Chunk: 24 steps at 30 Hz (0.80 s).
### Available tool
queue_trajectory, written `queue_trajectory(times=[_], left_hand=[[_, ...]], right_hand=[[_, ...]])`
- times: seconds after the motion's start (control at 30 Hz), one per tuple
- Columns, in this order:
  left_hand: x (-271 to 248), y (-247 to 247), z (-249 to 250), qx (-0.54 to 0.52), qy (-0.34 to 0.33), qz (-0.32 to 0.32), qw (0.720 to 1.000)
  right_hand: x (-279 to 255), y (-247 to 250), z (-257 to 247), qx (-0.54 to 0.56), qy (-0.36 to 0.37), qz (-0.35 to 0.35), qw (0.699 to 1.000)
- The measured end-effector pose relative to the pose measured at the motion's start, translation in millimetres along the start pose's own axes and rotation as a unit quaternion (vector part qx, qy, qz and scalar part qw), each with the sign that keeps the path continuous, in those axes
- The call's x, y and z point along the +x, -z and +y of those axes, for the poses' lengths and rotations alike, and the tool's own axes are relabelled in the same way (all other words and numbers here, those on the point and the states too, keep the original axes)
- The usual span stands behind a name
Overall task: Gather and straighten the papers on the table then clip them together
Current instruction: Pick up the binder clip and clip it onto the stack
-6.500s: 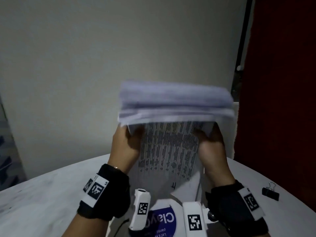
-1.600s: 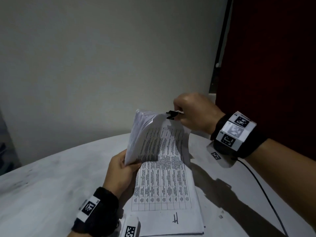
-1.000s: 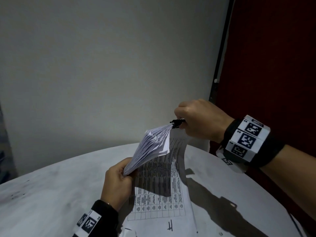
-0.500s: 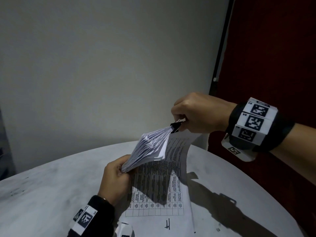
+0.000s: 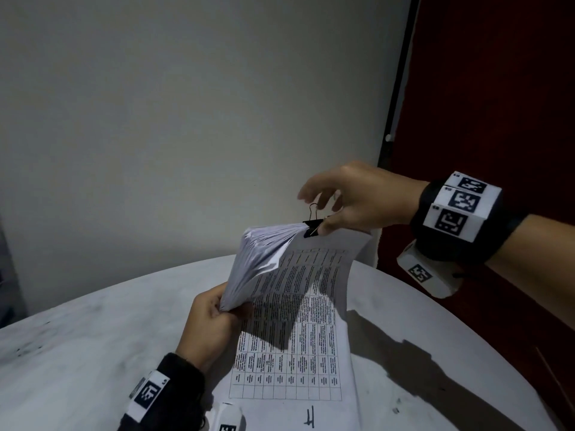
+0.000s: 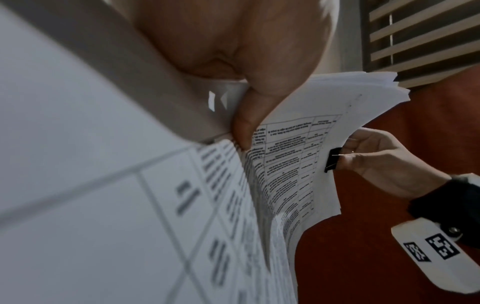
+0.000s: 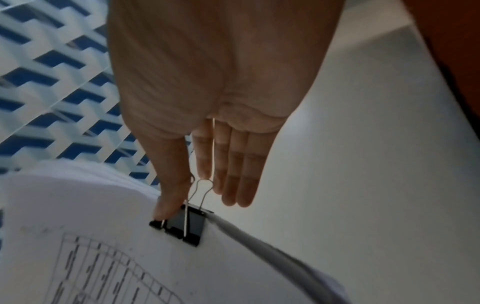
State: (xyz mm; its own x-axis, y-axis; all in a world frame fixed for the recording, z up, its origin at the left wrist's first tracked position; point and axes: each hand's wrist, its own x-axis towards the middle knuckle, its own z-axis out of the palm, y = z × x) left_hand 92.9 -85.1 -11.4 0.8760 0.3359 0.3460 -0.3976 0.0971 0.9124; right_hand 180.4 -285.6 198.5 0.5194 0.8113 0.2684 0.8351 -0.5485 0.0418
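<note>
Papers [image 5: 298, 306]: a thick stack of printed sheets with tables, held up over the table, its far edge raised and its near end low toward the person; the sheets fan apart between the two ends.
Left hand [image 5: 211, 321]: at the left side of the stack, fingers and thumb curled around the near left edge and pinching the sheets together; in the left wrist view the thumb [image 6: 246, 123] presses on the printed page.
Binder clip [image 5: 312, 227]: black, with wire handles, clamped on the far top edge of the stack; one handle stands up, the other lies toward the paper.
Right hand [image 5: 357, 200]: at the far right of the stack, thumb tip touching the clip body, the other fingers stretched out and relaxed just above the upright wire handle; in the right wrist view the thumb [image 7: 168, 197] rests on the corner of the clip [image 7: 182, 226] and the fingers are straight, not closed around it.
Table [image 5: 77, 353]: round, white, with grey marks, under the stack; the shadow of the right arm falls on its right part.
Wall [image 5: 186, 104]: plain, light, behind the table.
Red panel [image 5: 497, 88]: dark red, at the far right.
</note>
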Motion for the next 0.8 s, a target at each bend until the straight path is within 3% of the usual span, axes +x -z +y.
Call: queue_trajectory(times=[0.33,0.53,0.8], left_hand=[[-4,-3,12,-0.057,0.059,0.004,0.997],[-3,-2,9,-0.041,0.068,0.004,0.997],[-9,-7,13,-0.025,0.057,-0.035,0.997]], right_hand=[[-12,-11,24,0.274,-0.032,0.047,0.960],[-13,-9,28,0.260,-0.034,0.032,0.964],[-9,-22,21,0.122,-0.096,-0.125,0.980]])
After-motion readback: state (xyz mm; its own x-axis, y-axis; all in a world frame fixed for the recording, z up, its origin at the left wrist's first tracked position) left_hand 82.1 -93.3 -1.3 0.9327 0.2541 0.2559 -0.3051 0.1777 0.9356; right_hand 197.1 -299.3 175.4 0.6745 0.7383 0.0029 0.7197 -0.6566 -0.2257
